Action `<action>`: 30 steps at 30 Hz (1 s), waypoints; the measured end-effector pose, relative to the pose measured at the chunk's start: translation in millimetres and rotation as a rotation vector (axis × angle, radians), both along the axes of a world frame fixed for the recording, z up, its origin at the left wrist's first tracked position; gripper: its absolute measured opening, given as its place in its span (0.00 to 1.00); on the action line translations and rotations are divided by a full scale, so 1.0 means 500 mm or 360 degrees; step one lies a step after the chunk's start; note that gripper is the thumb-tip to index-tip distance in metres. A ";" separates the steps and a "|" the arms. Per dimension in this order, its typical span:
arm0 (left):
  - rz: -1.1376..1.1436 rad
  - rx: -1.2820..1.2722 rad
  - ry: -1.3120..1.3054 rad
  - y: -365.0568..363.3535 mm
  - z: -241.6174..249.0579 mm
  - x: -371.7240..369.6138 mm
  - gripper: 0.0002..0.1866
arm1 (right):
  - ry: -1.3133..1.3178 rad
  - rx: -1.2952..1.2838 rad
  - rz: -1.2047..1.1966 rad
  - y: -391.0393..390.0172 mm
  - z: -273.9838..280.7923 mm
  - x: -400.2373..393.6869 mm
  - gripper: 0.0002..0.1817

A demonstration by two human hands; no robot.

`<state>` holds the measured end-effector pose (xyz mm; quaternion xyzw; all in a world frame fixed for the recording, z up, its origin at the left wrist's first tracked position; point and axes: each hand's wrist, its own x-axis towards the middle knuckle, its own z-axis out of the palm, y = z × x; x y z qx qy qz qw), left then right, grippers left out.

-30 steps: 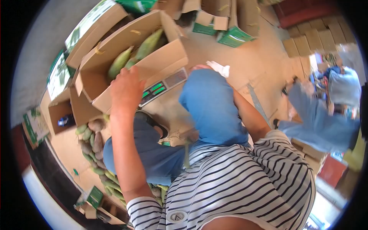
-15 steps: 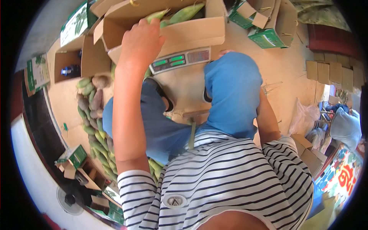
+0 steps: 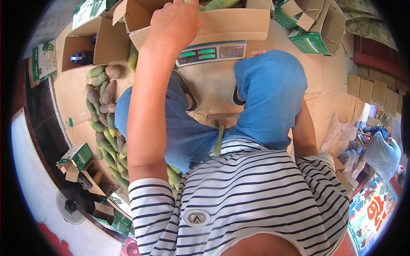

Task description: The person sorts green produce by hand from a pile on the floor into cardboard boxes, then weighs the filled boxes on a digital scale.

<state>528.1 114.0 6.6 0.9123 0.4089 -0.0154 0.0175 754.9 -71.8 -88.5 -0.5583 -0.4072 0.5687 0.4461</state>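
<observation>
My left hand [image 3: 176,23] is at the near wall of an open cardboard box [image 3: 232,24], its fingers curled and partly cut off by the top edge. Beside them lie long green vegetables [image 3: 220,4] inside the box; what the fingers grip is hidden. Below the box sits a digital scale [image 3: 211,53] with green displays. Of my right hand [image 3: 258,53] only some fingertips show beyond my raised knee, and what it holds or touches is hidden.
Green vegetables [image 3: 112,123] and brown ones [image 3: 115,71] lie on the floor at left. An open box [image 3: 113,42] holds a blue-topped bottle [image 3: 81,56]. Green-printed cartons [image 3: 314,42] stand upper right. A fan [image 3: 71,206] is lower left, plastic bags [image 3: 339,136] at right.
The view has shifted, so the box and scale appear higher and farther right. My left hand also appears higher, its fingers now at the top edge.
</observation>
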 end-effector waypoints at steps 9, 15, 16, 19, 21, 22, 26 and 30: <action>0.0006 0.0047 0.0023 0.008 -0.021 -0.004 0.23 | -0.0544 0.0049 0.0113 0.003 0.035 -0.022 0.19; 0.0030 -0.0014 -0.0017 0.002 0.007 -0.003 0.11 | -0.0462 0.0055 0.0104 -0.002 0.030 -0.028 0.17; 0.0047 -0.0030 -0.0036 0.004 0.005 -0.005 0.12 | -0.0452 0.0053 0.0105 -0.005 0.031 -0.031 0.17; 0.0089 -0.0071 -0.0059 0.006 0.004 -0.009 0.13 | -0.0401 0.0048 0.0092 -0.014 0.032 -0.038 0.16; 0.0099 -0.0089 -0.0029 0.003 0.012 -0.010 0.13 | -0.0366 0.0033 0.0096 -0.019 0.031 -0.042 0.15; 0.0091 -0.0083 0.0000 0.004 0.011 -0.011 0.14 | -0.0342 0.0028 0.0093 -0.020 0.028 -0.046 0.15; 0.0085 -0.0083 0.0051 0.017 -0.018 -0.010 0.17 | -0.0162 -0.0027 0.0050 -0.024 -0.016 -0.033 0.14; 0.0083 -0.0088 0.0078 0.034 -0.063 -0.014 0.17 | 0.0294 -0.0228 -0.0117 -0.022 -0.152 0.044 0.13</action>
